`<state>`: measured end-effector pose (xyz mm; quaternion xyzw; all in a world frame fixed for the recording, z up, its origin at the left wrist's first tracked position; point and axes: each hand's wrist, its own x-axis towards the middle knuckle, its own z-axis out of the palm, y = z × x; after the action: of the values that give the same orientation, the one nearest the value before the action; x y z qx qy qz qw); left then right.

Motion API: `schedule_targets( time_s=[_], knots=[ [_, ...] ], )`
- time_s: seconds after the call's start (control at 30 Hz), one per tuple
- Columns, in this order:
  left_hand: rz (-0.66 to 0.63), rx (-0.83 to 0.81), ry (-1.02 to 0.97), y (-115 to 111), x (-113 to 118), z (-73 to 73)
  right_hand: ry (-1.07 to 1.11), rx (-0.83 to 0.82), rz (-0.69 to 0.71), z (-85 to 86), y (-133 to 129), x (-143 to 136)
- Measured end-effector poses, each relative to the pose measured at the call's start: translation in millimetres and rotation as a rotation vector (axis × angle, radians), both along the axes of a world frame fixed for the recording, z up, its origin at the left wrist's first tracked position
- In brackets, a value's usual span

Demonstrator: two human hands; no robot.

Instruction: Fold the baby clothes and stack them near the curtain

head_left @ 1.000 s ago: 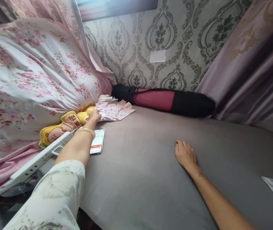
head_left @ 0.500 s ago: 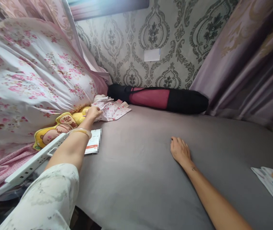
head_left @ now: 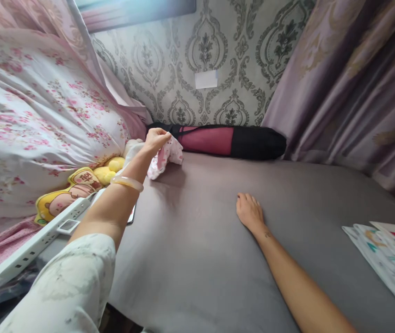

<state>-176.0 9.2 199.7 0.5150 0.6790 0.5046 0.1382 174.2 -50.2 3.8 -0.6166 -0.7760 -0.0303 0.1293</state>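
Observation:
My left hand (head_left: 157,140) is closed in a pinch on a white cloth with a pink print (head_left: 165,157), which looks like a small garment. Its folds hang crumpled over the far left of the grey bed sheet (head_left: 190,240), and my hand covers part of it. A whitish cloth (head_left: 133,150) lies behind my left wrist. My right hand (head_left: 250,212) rests palm down on the sheet near the middle, holding nothing, its fingers loosely extended. Under my left forearm, a phone (head_left: 132,216) shows only its edge.
A black and dark red long bag (head_left: 214,141) lies along the wallpapered wall. Yellow plush toys (head_left: 67,196) and a white power strip (head_left: 41,236) line the left edge, beside a floral cover (head_left: 45,111). Folded printed cloths (head_left: 385,263) lie at the right.
My left hand has lifted the pink-printed cloth up and to the right, off the sheet; it went from spread out to bunched and hanging. My right hand stays on the sheet. The view shifted slightly.

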Motion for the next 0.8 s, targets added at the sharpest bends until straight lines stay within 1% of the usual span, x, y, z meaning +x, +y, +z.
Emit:
schedule_targets(
  time_s=[0.07, 0.13, 0.2, 0.3, 0.4, 0.53, 0.67, 0.8],
  knots=[
    [-0.015, 0.055, -0.174, 5.5, 22.9, 2.5, 0.021, 0.001, 0.0, 0.2, -0.5, 0.6],
    [-0.073, 0.103, -0.312, 8.4, 45.4, 3.7, 0.043, 0.009, 0.003, 0.4, -1.2, 1.5],
    [-0.187, 0.136, -0.409, 7.8, 67.4, 3.5, 0.073, 0.015, 0.007, 0.3, -1.9, 2.9],
    [-0.367, 0.172, -0.485, 2.1, 98.8, 0.7, 0.149, 0.012, 0.023, -1.1, -2.1, 6.0],
    [-0.52, 0.206, -0.47, -5.3, 126.5, -4.8, 0.3, 0.011, 0.05, -2.9, -1.2, 9.3],
    [-0.694, 0.244, -0.334, -14.0, 154.8, -14.5, 0.625, 0.047, 0.104, 2.5, -0.1, 9.8],
    [-0.859, 0.268, -0.232, -22.9, 174.8, -24.6, 0.939, 0.049, 0.14, 16.8, 0.4, 3.6],
    [-1.004, 0.278, -0.183, -31.2, 189.5, -36.9, 1.175, -0.05, 0.134, 26.0, 1.6, -4.9]
  ],
)
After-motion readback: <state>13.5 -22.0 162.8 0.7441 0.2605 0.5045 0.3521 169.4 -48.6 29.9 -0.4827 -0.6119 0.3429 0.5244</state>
